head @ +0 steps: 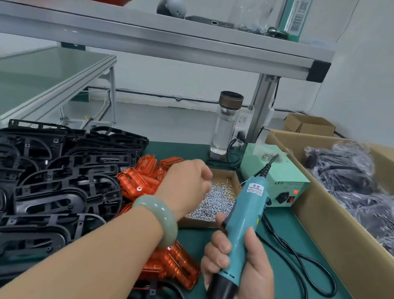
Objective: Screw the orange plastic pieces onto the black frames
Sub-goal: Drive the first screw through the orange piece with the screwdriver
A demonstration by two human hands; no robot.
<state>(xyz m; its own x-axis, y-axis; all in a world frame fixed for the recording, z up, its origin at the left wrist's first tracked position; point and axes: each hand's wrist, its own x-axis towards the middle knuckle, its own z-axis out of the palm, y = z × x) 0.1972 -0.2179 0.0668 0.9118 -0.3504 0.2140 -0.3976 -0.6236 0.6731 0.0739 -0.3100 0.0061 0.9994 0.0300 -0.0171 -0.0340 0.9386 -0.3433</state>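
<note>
2 hands: left hand (pixel 186 183) fingers hidden (over screws (pixel 216 202)).

Both forearms are bare, with no sleeves in sight. The left hand (pixel 185 185) shows its back, fingers curled under, and its wrist wears a thick, smooth, pale green bangle (pixel 158 217), glossy and rounded like jade, sitting at about 7 o'clock from the knuckles. The right hand (pixel 243 277) wears no ring, watch or glove; its nails are short and unpainted.
</note>
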